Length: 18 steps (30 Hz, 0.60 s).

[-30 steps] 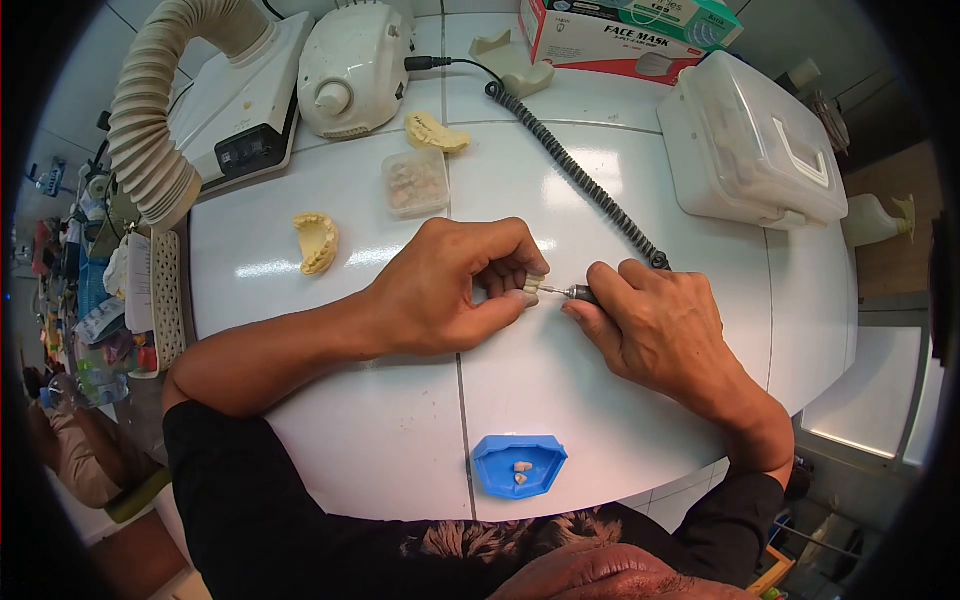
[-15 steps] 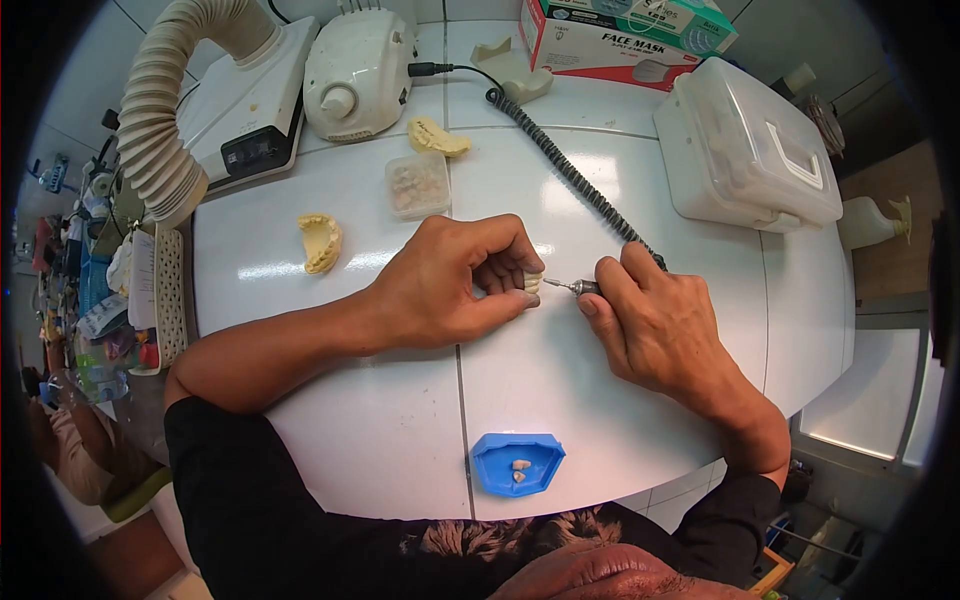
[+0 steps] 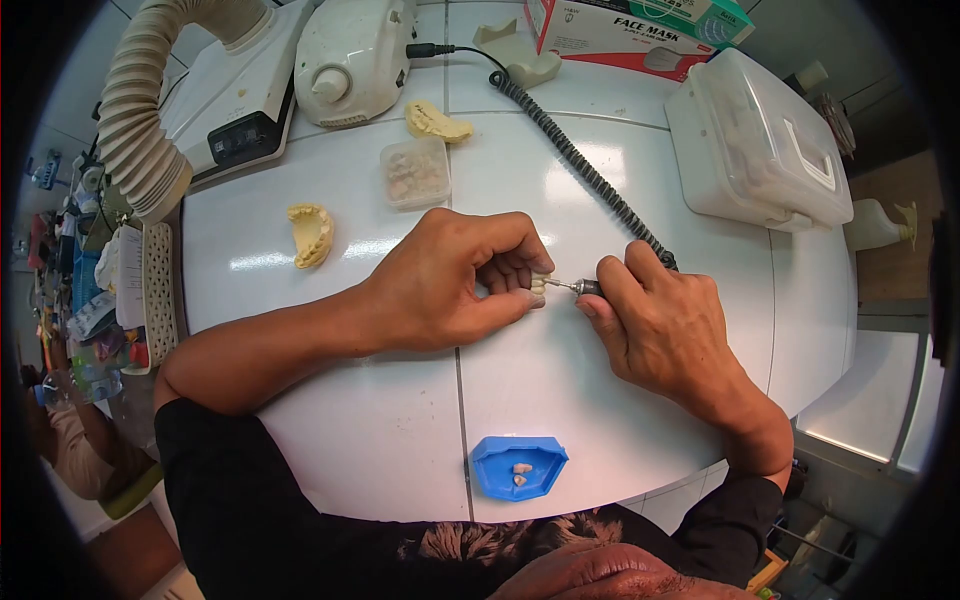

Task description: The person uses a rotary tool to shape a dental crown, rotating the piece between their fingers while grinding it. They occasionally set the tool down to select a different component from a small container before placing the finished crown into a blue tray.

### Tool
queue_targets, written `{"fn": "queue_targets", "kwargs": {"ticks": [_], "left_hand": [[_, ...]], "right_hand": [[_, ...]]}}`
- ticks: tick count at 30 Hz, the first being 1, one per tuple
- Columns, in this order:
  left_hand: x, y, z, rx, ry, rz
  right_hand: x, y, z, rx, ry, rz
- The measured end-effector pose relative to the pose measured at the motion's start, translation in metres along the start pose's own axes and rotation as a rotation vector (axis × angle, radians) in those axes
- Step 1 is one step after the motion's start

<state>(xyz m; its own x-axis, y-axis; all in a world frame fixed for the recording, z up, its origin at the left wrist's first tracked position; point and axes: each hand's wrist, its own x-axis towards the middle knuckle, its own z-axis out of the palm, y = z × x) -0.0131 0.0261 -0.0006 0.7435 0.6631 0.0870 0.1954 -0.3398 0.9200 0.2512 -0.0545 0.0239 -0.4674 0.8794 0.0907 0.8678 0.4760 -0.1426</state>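
Between the thumb and fingers of my left hand (image 3: 455, 280) is a small row of cream-coloured false teeth (image 3: 538, 284). My right hand (image 3: 660, 320) grips a rotary handpiece (image 3: 588, 287) like a pen. Its thin bur points left and appears to touch the teeth, though the exact contact is too small to tell. A coiled black cord (image 3: 580, 165) runs from the handpiece area up to the white control unit (image 3: 350, 65). Nearer my body stands a blue tray (image 3: 545, 485) holding a few small tooth-like pieces (image 3: 521, 470).
A yellowish dental cast (image 3: 311, 236) lies left of my left hand, another cast (image 3: 438, 122) behind a clear container (image 3: 415, 172). A ribbed hose (image 3: 140, 120) hangs at far left. A white case (image 3: 760, 140) and a face mask box (image 3: 620, 35) stand at the back right.
The bur has come closer to the teeth, from a small gap to apparent contact. Both hands keep their grips. The view has shifted slightly.
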Motion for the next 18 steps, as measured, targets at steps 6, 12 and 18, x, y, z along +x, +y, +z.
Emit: {"fn": "queue_targets", "kwargs": {"ticks": [6,12,18], "left_hand": [[0.0004,-0.0018,0.0021,-0.011,-0.003,0.0],[0.0001,0.0002,0.0007,-0.001,-0.02,-0.01],[0.0003,-0.0044,0.0027,0.01,-0.008,0.019]], "right_hand": [[0.0033,-0.0026,0.0003,0.011,-0.007,-0.004],[0.004,-0.0013,-0.0015,0.01,-0.028,-0.006],[0.0041,-0.0015,-0.0019,0.008,-0.033,-0.005]]}}
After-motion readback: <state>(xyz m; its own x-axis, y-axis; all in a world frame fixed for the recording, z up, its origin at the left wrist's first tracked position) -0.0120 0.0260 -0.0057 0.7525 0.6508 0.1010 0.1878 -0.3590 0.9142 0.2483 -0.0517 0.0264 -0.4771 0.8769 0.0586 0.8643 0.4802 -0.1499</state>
